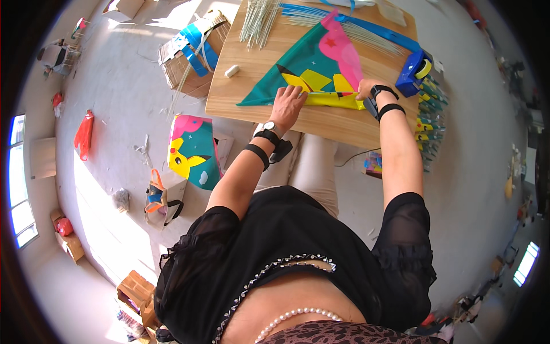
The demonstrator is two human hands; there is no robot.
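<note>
A triangular kite sail [269,82] in green, pink and yellow lies on the wooden table [229,93], its near edge folded into a yellow strip. My left hand [289,104] rests on that near edge, fingers laid over the fabric. At the sail's right corner, my right hand [374,92] has its fingers closed on the folded edge. Both wrists wear black straps, and the left also carries a watch [269,126]. What lies under the palms is hidden.
Thin pale sticks [259,23] lie at the table's far left. A blue tape dispenser [413,73] stands at the right edge beside several rolled colourful bundles [429,123]. A small white block [232,71] lies left. Another printed sail [193,155] and a taped carton [197,51] are left of the table.
</note>
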